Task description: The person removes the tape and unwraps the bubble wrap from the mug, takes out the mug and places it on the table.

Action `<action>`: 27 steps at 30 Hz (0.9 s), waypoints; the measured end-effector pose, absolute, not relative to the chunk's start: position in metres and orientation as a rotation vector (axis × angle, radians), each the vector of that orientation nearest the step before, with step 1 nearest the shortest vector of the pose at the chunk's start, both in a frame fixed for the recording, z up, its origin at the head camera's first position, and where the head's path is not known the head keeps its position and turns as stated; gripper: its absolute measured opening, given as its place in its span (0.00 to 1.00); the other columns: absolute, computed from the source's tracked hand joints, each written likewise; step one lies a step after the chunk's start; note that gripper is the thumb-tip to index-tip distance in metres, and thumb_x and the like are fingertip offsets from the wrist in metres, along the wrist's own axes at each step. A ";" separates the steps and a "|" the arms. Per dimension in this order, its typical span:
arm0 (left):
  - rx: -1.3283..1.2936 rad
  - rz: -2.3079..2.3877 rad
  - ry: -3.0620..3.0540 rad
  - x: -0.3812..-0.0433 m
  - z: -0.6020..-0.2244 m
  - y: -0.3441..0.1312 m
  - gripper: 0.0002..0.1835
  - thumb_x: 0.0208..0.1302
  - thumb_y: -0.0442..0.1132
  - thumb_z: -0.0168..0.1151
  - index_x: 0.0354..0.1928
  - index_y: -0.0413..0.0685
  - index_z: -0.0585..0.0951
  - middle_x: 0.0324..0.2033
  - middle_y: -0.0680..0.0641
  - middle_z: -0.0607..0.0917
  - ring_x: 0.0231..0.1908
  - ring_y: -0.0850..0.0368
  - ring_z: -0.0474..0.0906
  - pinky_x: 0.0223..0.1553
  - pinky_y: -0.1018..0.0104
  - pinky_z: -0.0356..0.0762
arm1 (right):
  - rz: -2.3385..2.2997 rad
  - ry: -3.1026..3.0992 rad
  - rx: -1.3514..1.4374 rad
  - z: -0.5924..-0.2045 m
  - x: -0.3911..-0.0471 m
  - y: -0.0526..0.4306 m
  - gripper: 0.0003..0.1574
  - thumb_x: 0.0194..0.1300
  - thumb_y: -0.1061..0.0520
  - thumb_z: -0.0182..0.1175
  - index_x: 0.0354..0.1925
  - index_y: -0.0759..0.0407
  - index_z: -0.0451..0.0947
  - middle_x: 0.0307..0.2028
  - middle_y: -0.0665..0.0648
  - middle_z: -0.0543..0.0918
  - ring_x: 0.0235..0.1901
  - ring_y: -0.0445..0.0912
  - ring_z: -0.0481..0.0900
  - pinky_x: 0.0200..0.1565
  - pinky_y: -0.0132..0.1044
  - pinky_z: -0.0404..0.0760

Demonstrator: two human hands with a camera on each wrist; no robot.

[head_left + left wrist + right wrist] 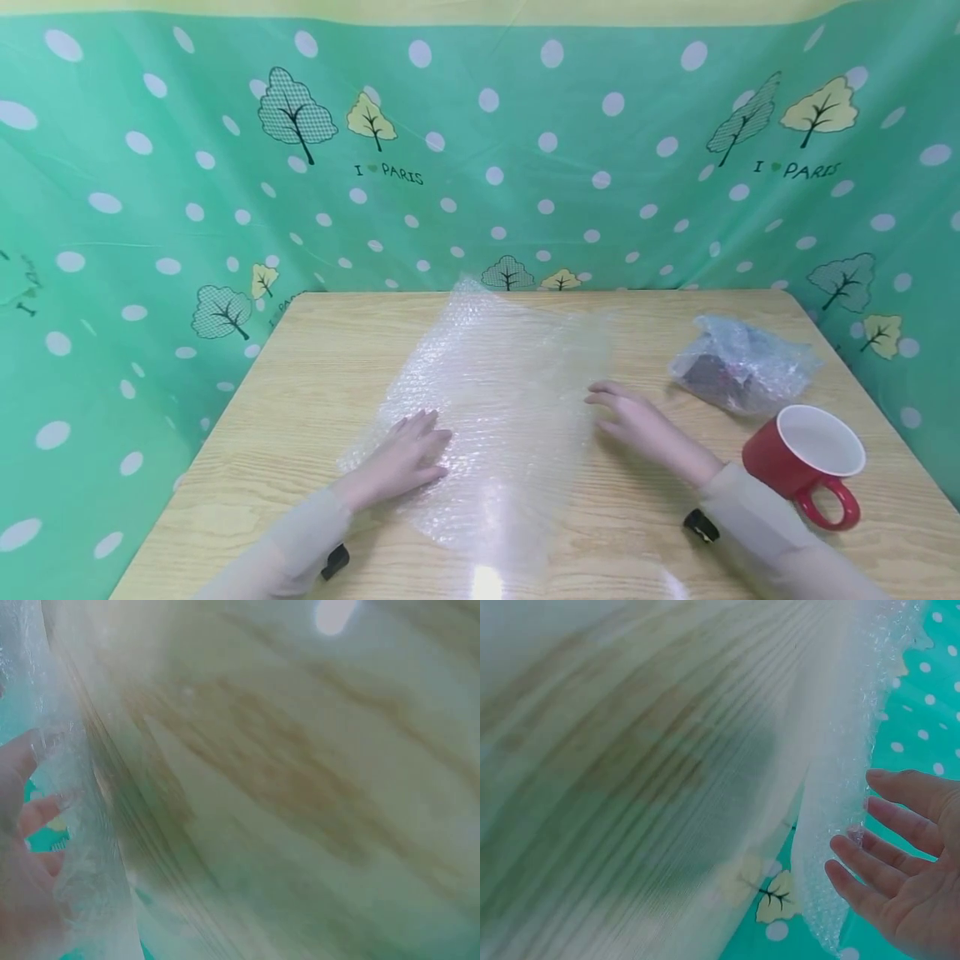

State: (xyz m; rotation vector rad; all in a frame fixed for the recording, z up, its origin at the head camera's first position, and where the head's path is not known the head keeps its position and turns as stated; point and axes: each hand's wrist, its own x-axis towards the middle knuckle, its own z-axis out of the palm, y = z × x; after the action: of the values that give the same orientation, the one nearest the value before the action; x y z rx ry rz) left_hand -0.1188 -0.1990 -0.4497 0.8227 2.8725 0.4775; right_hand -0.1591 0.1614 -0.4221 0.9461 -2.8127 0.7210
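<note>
A clear sheet of bubble wrap lies spread over the middle of the wooden table. On its left side rests my left hand, fingers spread and pointing forward. My right hand is at the sheet's right edge, fingers loosely extended toward it. In the right wrist view, the fingertips of that hand meet the bubbly edge of the wrap, not curled round it. The left wrist view shows the left fingers partly behind the clear wrap.
A red mug with a white inside stands at the right, close to my right forearm. Behind it sits a dark object bundled in bubble wrap. A green dotted curtain hangs behind the wooden table.
</note>
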 end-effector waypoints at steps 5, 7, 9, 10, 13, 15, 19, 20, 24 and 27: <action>0.764 0.521 2.891 -0.115 -0.450 -0.212 0.29 0.55 0.52 0.58 0.57 0.44 0.70 0.62 0.34 0.59 0.62 0.37 0.51 0.63 0.43 0.44 | 0.764 -2.852 0.962 -0.422 -0.164 0.148 0.20 0.51 0.68 0.60 0.45 0.70 0.74 0.49 0.68 0.72 0.49 0.60 0.71 0.52 0.51 0.72; 0.752 0.528 2.904 -0.114 -0.451 -0.216 0.29 0.55 0.51 0.59 0.56 0.44 0.70 0.61 0.34 0.59 0.62 0.37 0.51 0.63 0.43 0.45 | 0.775 -2.856 0.971 -0.422 -0.166 0.143 0.20 0.51 0.67 0.60 0.45 0.70 0.73 0.50 0.68 0.72 0.49 0.60 0.71 0.52 0.50 0.71; 0.725 0.545 2.910 -0.112 -0.451 -0.221 0.29 0.54 0.50 0.59 0.56 0.44 0.70 0.61 0.33 0.59 0.62 0.37 0.51 0.63 0.43 0.45 | 0.780 -2.855 0.986 -0.423 -0.168 0.138 0.20 0.51 0.67 0.60 0.45 0.70 0.73 0.50 0.68 0.72 0.49 0.60 0.71 0.52 0.50 0.71; 0.718 0.550 2.916 -0.111 -0.452 -0.224 0.29 0.54 0.50 0.60 0.56 0.43 0.70 0.61 0.33 0.60 0.62 0.36 0.51 0.62 0.42 0.45 | 0.779 -2.856 0.993 -0.424 -0.170 0.135 0.19 0.51 0.67 0.60 0.45 0.70 0.73 0.50 0.67 0.72 0.49 0.59 0.71 0.52 0.50 0.72; 0.688 0.568 2.932 -0.109 -0.452 -0.231 0.29 0.54 0.49 0.60 0.56 0.43 0.71 0.61 0.33 0.60 0.62 0.36 0.51 0.62 0.41 0.45 | 0.781 -2.864 1.006 -0.425 -0.174 0.126 0.19 0.52 0.67 0.59 0.45 0.70 0.73 0.50 0.67 0.72 0.50 0.59 0.71 0.52 0.48 0.72; 0.677 0.574 2.945 -0.107 -0.453 -0.236 0.29 0.53 0.49 0.61 0.56 0.43 0.71 0.61 0.33 0.60 0.61 0.35 0.51 0.62 0.41 0.45 | 0.775 -2.871 1.014 -0.425 -0.177 0.120 0.19 0.53 0.66 0.59 0.45 0.70 0.73 0.51 0.66 0.71 0.50 0.58 0.71 0.53 0.47 0.72; 0.673 0.556 2.984 -0.106 -0.454 -0.245 0.29 0.53 0.49 0.61 0.55 0.44 0.71 0.60 0.33 0.62 0.60 0.34 0.53 0.60 0.39 0.48 | 0.750 -2.878 1.031 -0.425 -0.183 0.108 0.19 0.52 0.67 0.59 0.45 0.69 0.73 0.51 0.66 0.71 0.49 0.57 0.72 0.52 0.45 0.73; 0.668 0.557 2.991 -0.106 -0.454 -0.247 0.29 0.53 0.49 0.61 0.55 0.44 0.71 0.60 0.33 0.62 0.60 0.34 0.53 0.60 0.38 0.48 | 0.747 -2.881 1.034 -0.425 -0.185 0.104 0.19 0.52 0.67 0.59 0.45 0.69 0.73 0.51 0.65 0.71 0.50 0.57 0.72 0.52 0.45 0.73; 0.638 0.570 3.019 -0.104 -0.454 -0.256 0.29 0.52 0.48 0.62 0.55 0.44 0.71 0.59 0.32 0.62 0.60 0.34 0.55 0.59 0.37 0.50 | 0.750 -2.888 1.045 -0.425 -0.192 0.091 0.20 0.52 0.67 0.59 0.46 0.69 0.73 0.52 0.65 0.71 0.50 0.56 0.71 0.53 0.44 0.72; 0.618 0.559 3.044 -0.102 -0.455 -0.263 0.29 0.52 0.48 0.62 0.55 0.43 0.71 0.59 0.32 0.63 0.59 0.33 0.56 0.58 0.36 0.51 | 0.782 -2.910 1.032 -0.426 -0.197 0.080 0.19 0.53 0.67 0.58 0.46 0.69 0.73 0.53 0.64 0.70 0.52 0.56 0.70 0.55 0.44 0.70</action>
State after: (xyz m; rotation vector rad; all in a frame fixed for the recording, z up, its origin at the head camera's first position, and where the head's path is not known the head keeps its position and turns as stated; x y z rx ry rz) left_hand -0.1025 -0.2632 -0.4547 0.6175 3.0436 0.5590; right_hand -0.1968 0.0799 -0.4258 1.0320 -2.9103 0.7823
